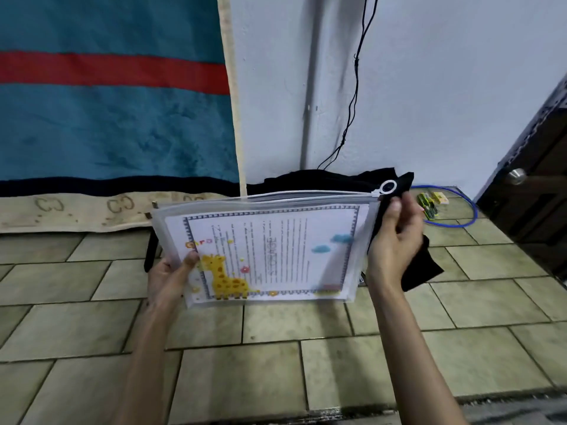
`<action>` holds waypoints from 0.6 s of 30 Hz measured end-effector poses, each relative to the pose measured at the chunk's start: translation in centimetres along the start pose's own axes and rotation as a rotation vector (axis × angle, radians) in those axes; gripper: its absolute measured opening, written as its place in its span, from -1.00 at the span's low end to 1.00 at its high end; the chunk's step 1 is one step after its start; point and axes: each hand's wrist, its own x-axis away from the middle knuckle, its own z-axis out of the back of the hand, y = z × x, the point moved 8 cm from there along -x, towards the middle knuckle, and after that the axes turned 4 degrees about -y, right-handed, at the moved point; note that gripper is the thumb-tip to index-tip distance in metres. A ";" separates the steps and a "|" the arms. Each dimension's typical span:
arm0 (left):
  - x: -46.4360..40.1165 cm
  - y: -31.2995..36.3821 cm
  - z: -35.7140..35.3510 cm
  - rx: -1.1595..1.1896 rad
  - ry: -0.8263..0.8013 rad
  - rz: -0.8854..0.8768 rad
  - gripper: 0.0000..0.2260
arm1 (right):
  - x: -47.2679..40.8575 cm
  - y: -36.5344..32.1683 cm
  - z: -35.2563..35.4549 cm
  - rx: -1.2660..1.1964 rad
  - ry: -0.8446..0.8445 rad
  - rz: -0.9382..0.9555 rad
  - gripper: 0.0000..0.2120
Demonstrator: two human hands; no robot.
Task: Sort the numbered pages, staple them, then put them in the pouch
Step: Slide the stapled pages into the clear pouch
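Pouch: we hold one clear pouch (264,250), pages (276,256) inside.
Left hand (168,280): grips its lower corner.
Right hand (395,237): fingers pinch its zipper end.
Zipper ring (388,187): one.

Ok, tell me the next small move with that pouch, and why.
Probably lay the pouch down flat and let go. The pages already sit inside the clear pouch, and the zipper pull is at the right end of the top edge, by the right hand, so it looks zipped. The left hand holds the lower left corner.
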 end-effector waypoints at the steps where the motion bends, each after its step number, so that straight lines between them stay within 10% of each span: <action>1: 0.0 0.0 0.0 -0.002 -0.004 0.008 -0.80 | -0.5 1.9 -0.4 -0.024 -0.080 -0.145 -0.77; 6: 0.6 1.7 -0.3 -0.088 -0.028 0.010 -0.69 | -1.3 4.2 -1.4 -0.026 -0.233 -0.255 -0.90; 11: 4.7 12.8 0.6 -0.094 0.506 -0.554 -0.59 | -1.3 5.2 -1.6 -0.183 -0.251 -0.325 -0.79; 14: 7.6 20.2 -9.4 -0.365 0.147 -0.897 -0.74 | -1.3 4.8 -1.5 -0.241 -0.230 -0.311 -0.84; 18: 9.2 20.1 -24.0 -0.999 -0.447 -0.850 -0.58 | -1.1 5.0 -1.7 -0.338 -0.269 -0.335 -0.84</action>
